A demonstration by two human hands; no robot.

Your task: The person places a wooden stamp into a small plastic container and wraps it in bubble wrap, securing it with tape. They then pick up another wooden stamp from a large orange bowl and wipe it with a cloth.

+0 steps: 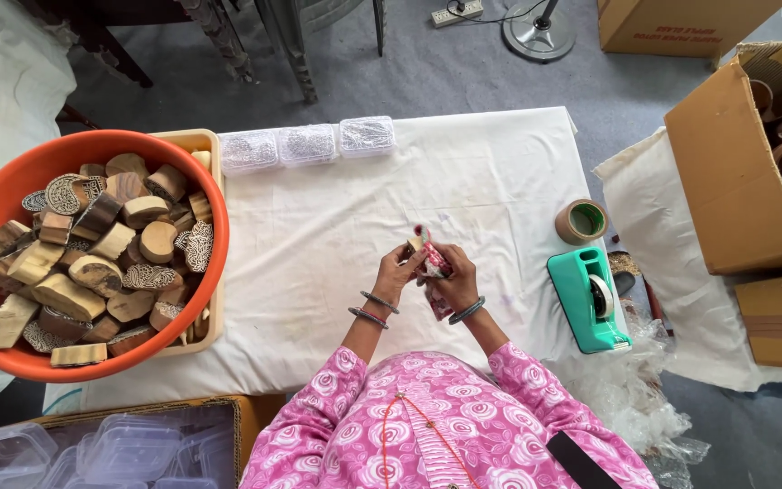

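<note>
Near the front edge of the white-clothed table (337, 226), left hand (397, 269) and right hand (452, 276) together pinch a small wooden block in red patterned cloth (428, 258), raised for wrapping.

Small wooden block (416, 243) against red-patterned cloth pouch (433, 264), held above white-covered table.

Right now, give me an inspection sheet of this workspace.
Surface: table under a white cloth, slightly creased.
Job's things: a small pale piece and red patterned fabric, held above the cloth.
Clutter: orange tub of carved wooden blocks, three clear lidded boxes, tape roll, green tape dispenser.
Fingers: left hand and right hand both closed on the bundle.
Cables: power strip on the floor.
Surroundings: cardboard boxes, empty plastic containers.
</note>
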